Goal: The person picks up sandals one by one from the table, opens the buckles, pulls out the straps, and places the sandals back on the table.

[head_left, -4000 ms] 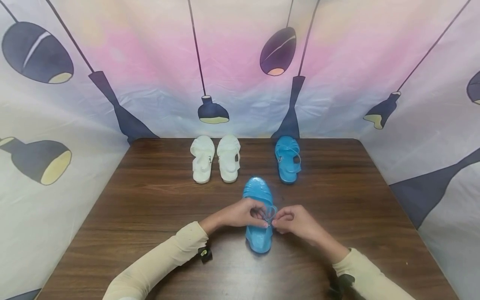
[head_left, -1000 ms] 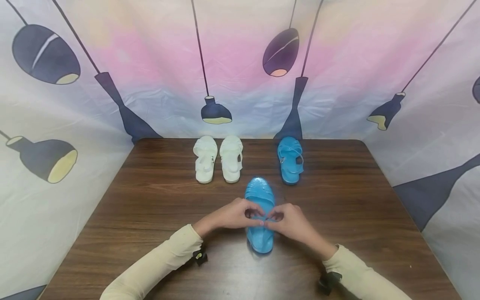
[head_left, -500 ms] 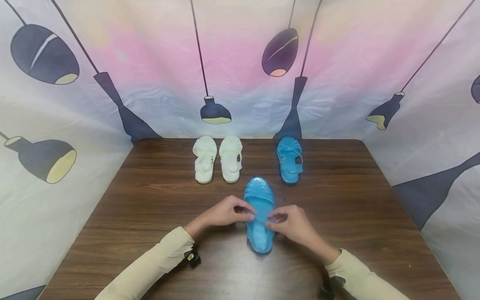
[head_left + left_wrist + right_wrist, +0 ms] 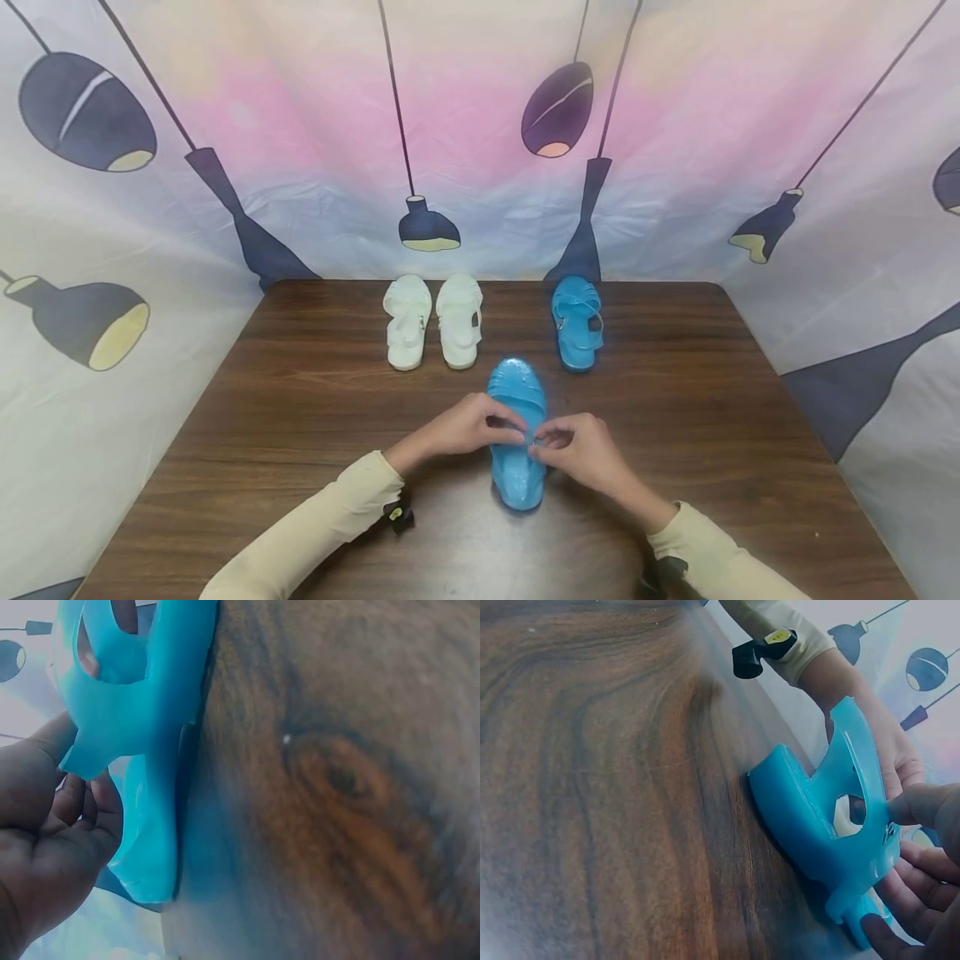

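A blue jelly sandal (image 4: 517, 487) lies on the table with its toe pointing away from me. From the right, my right hand (image 4: 588, 450) pinches its side strap near a small metal buckle (image 4: 889, 834), which shows in the right wrist view. My left hand (image 4: 465, 425) reaches over the sandal from the left, thumb and forefinger nearly meeting close to the right fingertips. In the left wrist view the sandal's side partly covers the left hand (image 4: 45, 840), so whether it holds the strap is unclear.
Behind the work, a second blue sandal (image 4: 577, 329) stands at the far edge of the brown wooden table (image 4: 300, 417). Two white sandals, one on the left (image 4: 406, 350) and one on the right (image 4: 459, 346), stand left of it. A patterned cloth (image 4: 487, 150) hangs behind.
Half a second ago my left hand had drawn back to the sandal's left side; it is back near the right fingertips. My right hand stays at the strap. The sandal has hardly moved.
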### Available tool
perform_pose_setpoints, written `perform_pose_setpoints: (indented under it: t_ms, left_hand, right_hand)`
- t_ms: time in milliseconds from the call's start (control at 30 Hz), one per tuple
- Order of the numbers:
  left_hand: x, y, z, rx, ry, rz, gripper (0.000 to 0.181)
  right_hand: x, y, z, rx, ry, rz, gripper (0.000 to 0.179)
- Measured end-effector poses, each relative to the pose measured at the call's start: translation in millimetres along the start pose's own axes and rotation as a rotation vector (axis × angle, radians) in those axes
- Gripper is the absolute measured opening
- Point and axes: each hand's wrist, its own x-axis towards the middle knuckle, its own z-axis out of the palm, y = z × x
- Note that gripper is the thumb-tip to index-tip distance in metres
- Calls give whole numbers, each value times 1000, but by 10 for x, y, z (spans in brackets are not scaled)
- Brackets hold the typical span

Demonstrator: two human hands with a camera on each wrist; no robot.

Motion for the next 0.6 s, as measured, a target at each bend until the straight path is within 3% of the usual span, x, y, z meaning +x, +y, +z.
perform_pose_setpoints:
  t_ms: [400,600]
  left_hand:
    - [-66,-78,-120,-31,39,-13,22]
    - [-75,-62,-165,-15,9,-40,21]
  right_hand:
    - [-9,53,5,7,18,62,19]
    - [-19,39,1,5,15,46,17]
